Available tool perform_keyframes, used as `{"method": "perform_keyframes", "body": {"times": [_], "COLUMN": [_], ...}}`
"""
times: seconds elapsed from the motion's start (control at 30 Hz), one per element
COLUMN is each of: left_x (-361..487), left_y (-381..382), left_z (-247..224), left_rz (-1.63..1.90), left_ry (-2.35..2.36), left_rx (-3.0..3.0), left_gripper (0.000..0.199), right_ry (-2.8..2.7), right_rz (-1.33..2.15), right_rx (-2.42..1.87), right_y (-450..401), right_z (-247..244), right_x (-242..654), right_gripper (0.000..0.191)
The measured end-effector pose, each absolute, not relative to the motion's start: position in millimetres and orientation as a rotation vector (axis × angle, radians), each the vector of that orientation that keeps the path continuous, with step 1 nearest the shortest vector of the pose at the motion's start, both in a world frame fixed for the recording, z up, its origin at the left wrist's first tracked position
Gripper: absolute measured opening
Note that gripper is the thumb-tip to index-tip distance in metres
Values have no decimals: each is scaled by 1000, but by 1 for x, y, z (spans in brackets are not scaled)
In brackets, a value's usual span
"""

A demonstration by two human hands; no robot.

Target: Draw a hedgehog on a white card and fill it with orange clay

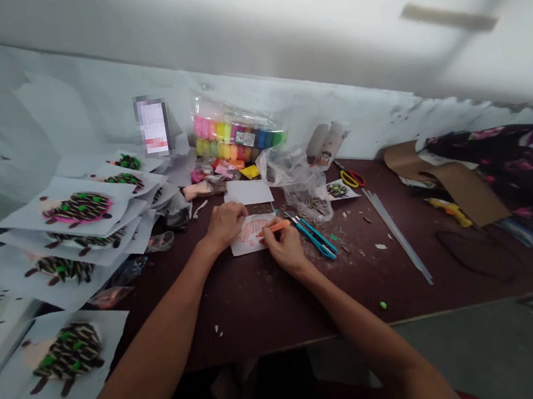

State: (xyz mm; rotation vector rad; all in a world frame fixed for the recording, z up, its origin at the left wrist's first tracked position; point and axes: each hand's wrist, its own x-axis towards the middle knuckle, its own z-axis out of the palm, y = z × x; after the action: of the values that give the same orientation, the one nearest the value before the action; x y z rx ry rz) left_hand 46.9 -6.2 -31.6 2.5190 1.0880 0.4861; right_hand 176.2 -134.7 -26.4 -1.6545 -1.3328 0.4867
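My left hand (224, 226) rests on the upper left corner of a small white card (243, 242), which has orange marks drawn on it. My right hand (284, 248) is shut on a thin orange stick (275, 227), possibly a pencil or crayon, with its tip on the card. A blank white card (248, 191) lies just beyond my left hand. Two teal-handled craft tools (316, 237) lie to the right of my right hand, not touching it.
Several white sheets bearing dark striped clay figures (78, 209) are stacked at left. A bag of coloured clay packs (236, 135) stands at the back. Scissors (350, 179), a long clear strip (396, 233), brown cardboard (446, 181) and dark floral cloth (488, 164) lie right, on or beside the dark table (264, 314).
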Motion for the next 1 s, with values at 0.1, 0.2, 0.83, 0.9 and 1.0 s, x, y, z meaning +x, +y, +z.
{"method": "perform_keyframes", "body": {"times": [0.1,0.2,0.83,0.9,1.0], "left_x": [50,50,27,28,28], "left_y": [-8,-7,-6,-7,-9], "left_z": [-34,-32,-1,1,5], "left_rz": [533,604,1,-15,-40], "left_ry": [1086,1089,834,837,839], "left_rx": [2509,2506,2514,2516,2511], "left_gripper": [21,22,44,44,45], "right_ry": [-1360,-1367,-1410,-1415,-1420], "right_rz": [454,414,352,361,374], "right_rx": [-1678,-1713,-1710,-1719,-1729], "right_y": [-134,-134,-134,-134,-134], "right_z": [-28,-28,-29,-29,-30], "right_x": [176,177,175,176,176], "right_gripper": [22,22,27,27,27]}}
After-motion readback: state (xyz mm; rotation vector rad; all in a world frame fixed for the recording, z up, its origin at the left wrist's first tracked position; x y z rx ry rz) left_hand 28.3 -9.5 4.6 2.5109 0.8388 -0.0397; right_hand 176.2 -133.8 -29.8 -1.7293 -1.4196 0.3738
